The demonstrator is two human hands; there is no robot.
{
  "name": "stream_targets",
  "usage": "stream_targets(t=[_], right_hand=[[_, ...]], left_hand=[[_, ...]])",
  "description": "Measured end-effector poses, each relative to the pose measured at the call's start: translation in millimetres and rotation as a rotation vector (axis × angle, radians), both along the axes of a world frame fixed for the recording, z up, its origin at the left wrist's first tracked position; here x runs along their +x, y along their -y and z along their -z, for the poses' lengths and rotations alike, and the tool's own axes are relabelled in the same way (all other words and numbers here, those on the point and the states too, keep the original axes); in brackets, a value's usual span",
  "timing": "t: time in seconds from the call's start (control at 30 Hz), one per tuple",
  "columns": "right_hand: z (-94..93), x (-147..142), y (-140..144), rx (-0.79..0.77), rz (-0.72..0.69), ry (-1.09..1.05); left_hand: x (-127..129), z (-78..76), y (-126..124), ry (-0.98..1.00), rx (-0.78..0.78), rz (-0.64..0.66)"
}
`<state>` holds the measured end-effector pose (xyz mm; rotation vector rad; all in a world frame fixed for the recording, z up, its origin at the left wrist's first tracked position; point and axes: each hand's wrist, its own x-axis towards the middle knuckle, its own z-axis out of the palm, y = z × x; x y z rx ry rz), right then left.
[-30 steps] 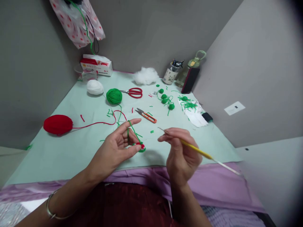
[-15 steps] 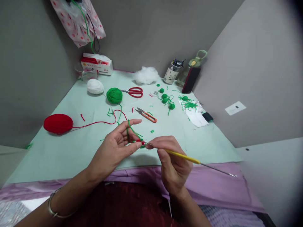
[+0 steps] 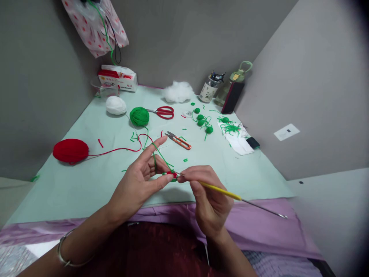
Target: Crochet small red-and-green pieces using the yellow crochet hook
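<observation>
Crochet piece (image 3: 172, 176) sits pinched in the left hand (image 3: 141, 181), touching the hook (image 3: 230, 194) gripped by the right hand (image 3: 209, 200).

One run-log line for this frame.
left hand: pinches crochet piece, green yarn over forefinger | right hand: holds crochet hook, tip at piece | table: yarn balls, scissors

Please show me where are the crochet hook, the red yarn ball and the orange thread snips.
crochet hook (image 3: 221, 189): head view, on its yellow handle beside the right hand.
red yarn ball (image 3: 70, 151): head view, middle of the ball.
orange thread snips (image 3: 179, 141): head view, on the orange handle.
</observation>
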<state>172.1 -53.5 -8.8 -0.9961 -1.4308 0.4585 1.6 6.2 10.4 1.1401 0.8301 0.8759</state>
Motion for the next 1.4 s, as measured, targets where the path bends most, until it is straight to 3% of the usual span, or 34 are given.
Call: stream_targets(t=[0.43,0.77,1.4], right_hand=[[2.9,-4.7,-1.1,-0.001,0.062,-0.071],[0.5,-4.3,-1.7,-0.002,-0.003,-0.127],[1.8,-3.7,-3.4,0.015,0.002,-0.132]], left_hand=[[-0.1,2.6,-1.8,0.01,-0.042,0.031],[-0.6,3.7,-2.5,-0.003,-0.026,0.028],[1.7,0.2,-3.8,0.018,0.059,0.003]])
